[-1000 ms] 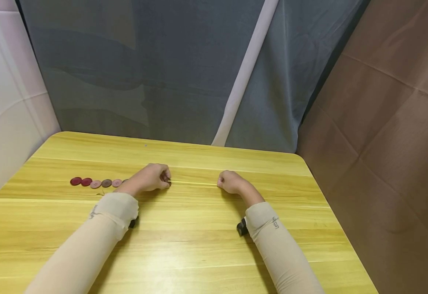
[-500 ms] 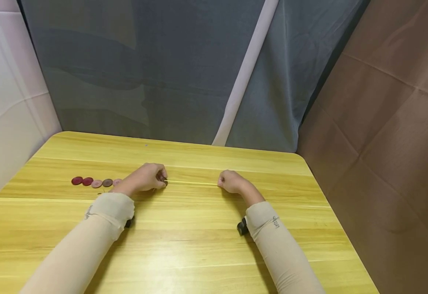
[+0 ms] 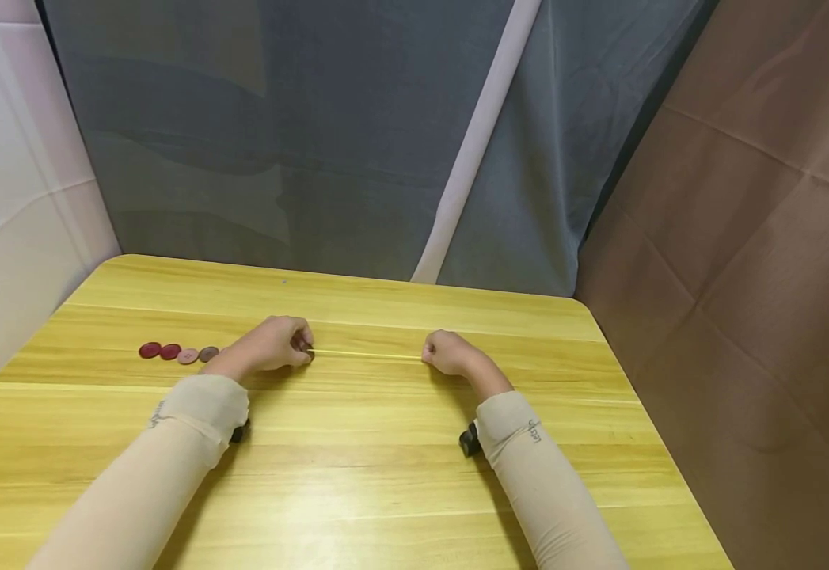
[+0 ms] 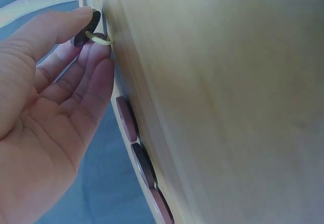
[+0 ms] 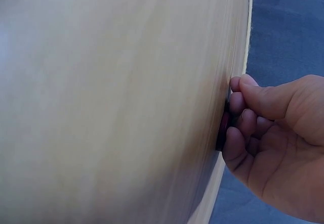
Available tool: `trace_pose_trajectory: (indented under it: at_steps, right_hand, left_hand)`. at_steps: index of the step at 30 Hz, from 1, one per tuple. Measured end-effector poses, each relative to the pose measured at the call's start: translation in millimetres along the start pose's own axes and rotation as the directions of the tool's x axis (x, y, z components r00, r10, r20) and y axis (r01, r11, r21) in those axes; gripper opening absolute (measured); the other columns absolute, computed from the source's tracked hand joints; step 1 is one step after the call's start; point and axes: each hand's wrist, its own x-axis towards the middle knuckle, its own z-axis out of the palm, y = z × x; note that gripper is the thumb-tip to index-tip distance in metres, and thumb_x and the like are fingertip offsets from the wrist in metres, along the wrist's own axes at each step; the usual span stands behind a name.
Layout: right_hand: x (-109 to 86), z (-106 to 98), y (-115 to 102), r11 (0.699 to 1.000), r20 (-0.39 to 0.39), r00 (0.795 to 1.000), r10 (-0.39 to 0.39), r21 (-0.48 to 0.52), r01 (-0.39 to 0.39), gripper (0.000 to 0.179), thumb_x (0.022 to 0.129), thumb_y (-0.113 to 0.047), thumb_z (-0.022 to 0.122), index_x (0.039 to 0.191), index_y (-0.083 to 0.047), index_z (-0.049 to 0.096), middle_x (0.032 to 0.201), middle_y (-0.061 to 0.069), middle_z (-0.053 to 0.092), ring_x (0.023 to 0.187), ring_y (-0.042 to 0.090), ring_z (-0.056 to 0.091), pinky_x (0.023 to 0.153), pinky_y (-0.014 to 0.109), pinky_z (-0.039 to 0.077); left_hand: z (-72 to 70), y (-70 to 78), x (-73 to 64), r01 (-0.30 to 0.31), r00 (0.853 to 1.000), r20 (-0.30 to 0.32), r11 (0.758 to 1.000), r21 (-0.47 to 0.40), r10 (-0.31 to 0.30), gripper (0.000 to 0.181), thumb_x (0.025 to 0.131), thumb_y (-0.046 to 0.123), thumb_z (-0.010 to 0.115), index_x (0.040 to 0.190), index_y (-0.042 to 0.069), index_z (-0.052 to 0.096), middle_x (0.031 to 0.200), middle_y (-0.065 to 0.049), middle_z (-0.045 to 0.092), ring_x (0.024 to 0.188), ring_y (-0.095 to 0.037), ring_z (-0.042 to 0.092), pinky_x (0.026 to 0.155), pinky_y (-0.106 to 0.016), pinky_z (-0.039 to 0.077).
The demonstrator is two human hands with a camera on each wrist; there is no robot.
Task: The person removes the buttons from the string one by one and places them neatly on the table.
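Observation:
My left hand (image 3: 271, 343) pinches a dark brown button (image 4: 81, 37) between thumb and fingers. A pale yellow cord (image 3: 367, 354) loops through that button and runs straight and taut to the right. At its other end my right hand (image 3: 448, 352) pinches the cord (image 5: 248, 29) between thumb and index finger. Under the right hand's curled lower fingers, a dark red button (image 5: 223, 129) shows close to the tabletop. Left of my left hand lies a row of flat buttons: dark red (image 3: 150, 350), pink (image 3: 188, 356) and brown (image 3: 208, 354), with part of the row hidden behind the wrist.
The wood-grain table (image 3: 357, 475) ends at a grey curtain (image 3: 279, 158) at the back. A brown cloth (image 3: 756, 277) hangs on the right, a white one (image 3: 22, 182) on the left. A tiny pale speck (image 3: 284, 282) lies near the far edge.
My left hand has moved left with the brown button, drawing out a longer stretch of cord and covering more of the button row. The right hand has stayed in place.

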Motion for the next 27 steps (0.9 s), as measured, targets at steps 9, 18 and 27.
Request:
trace_pose_trajectory:
  at_steps: [9, 18, 27]
  right_hand:
    - [-0.4, 0.7, -0.7, 1.000, -0.005, 1.000, 0.008, 0.011, -0.008, 0.019, 0.103, -0.009, 0.057, 0.085, -0.006, 0.063, 0.083, 0.004, 0.057, 0.078, 0.019, 0.051, 0.074, 0.030, 0.042]
    - [-0.3, 0.6, -0.2, 1.000, -0.001, 1.000, 0.015, 0.011, -0.015, 0.019, 0.103, -0.011, 0.057, 0.085, -0.007, 0.062, 0.085, 0.004, 0.058, 0.080, 0.019, 0.051, 0.075, 0.030, 0.043]
    - [-1.1, 0.3, -0.4, 0.999, 0.001, 1.000, 0.023, 0.037, -0.023, 0.020, 0.104, -0.012, 0.057, 0.087, -0.006, 0.062, 0.085, 0.005, 0.057, 0.079, 0.019, 0.051, 0.074, 0.031, 0.042]
  left_hand:
    - [-4.7, -6.5, -5.6, -0.011, 1.000, -0.009, 1.000, 0.014, 0.011, 0.016, 0.087, 0.004, 0.077, 0.097, 0.001, 0.065, 0.089, -0.005, 0.066, 0.082, -0.019, 0.061, 0.078, -0.037, 0.050]
    - [-7.3, -3.5, -8.4, -0.006, 1.000, -0.003, 1.000, 0.029, 0.006, 0.015, 0.088, 0.005, 0.077, 0.096, 0.002, 0.065, 0.087, -0.005, 0.065, 0.081, -0.020, 0.058, 0.077, -0.038, 0.049]
    - [-10.3, -9.1, -9.2, 0.007, 1.000, 0.002, 0.999, 0.043, -0.007, 0.016, 0.088, 0.004, 0.077, 0.096, 0.003, 0.064, 0.090, -0.007, 0.066, 0.084, -0.022, 0.059, 0.078, -0.040, 0.049]
